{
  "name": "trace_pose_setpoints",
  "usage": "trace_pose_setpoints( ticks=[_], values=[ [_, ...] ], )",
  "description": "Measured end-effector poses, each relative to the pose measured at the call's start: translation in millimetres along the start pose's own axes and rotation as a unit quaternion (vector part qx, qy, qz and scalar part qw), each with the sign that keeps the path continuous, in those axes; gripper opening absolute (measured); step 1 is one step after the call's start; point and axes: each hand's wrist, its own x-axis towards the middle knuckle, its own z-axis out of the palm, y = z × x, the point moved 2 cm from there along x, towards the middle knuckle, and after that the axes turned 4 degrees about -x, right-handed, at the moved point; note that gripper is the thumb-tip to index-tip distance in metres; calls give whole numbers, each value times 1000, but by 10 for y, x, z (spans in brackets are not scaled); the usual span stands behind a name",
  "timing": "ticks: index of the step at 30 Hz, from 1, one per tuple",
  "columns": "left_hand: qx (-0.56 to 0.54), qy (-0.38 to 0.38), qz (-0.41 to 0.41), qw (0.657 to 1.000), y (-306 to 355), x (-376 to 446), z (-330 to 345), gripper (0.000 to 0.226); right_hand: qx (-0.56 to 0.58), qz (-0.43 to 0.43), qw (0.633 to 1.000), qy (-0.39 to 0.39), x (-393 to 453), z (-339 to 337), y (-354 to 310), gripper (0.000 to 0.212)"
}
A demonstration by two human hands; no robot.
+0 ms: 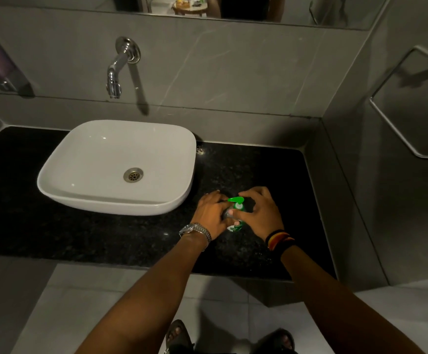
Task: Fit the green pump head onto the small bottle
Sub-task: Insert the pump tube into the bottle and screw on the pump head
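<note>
A small bottle [234,227] with a green and white label stands on the black granite counter [105,233], to the right of the basin. The green pump head [236,200] sits on top of it, its nozzle pointing left. My left hand [211,213], with a metal watch on the wrist, wraps the bottle's left side. My right hand [260,213], with striped bands on the wrist, grips the pump's collar from the right, thumb across the front. Most of the bottle's body is hidden by my fingers.
A white countertop basin [117,167] stands left of the bottle, under a chrome wall tap [117,70]. A grey tiled wall with a metal towel rail [396,123] closes the right side. A soap dispenser [1,62] hangs at far left. The counter's front edge runs just below my wrists.
</note>
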Motion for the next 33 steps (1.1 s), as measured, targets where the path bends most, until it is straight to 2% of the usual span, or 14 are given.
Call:
trace_pose_setpoints(
  ticks=[3,7,10,14,17,19,23,27,33],
  values=[
    [-3,-1,-6,1000,-11,-3,7,61,-6,-19,1000,8,9,-9,5,33],
    [-19,9,-1,1000,-11,-8,4,58,-56,19,998,27,61,-12,-96,45],
    [-16,5,1,1000,-16,-2,10,58,-23,-5,1000,-1,21,-1,-14,47],
    [-17,6,-6,1000,-23,-15,23,59,-5,-18,1000,-11,-1,-2,21,35],
    [-24,9,-2,1000,-29,-22,34,54,-17,22,1000,13,-3,3,-39,45],
    [-24,9,-4,1000,-40,-10,39,54,-5,17,1000,10,-19,14,-17,50],
    [-16,9,-9,1000,-52,1,59,60,31,-20,999,4,-9,23,66,39],
    [-23,14,-9,1000,-61,-10,70,59,-9,19,999,27,30,23,6,47],
    [-18,7,-13,1000,-66,4,65,61,21,-12,1000,-20,60,14,106,57]
  ],
)
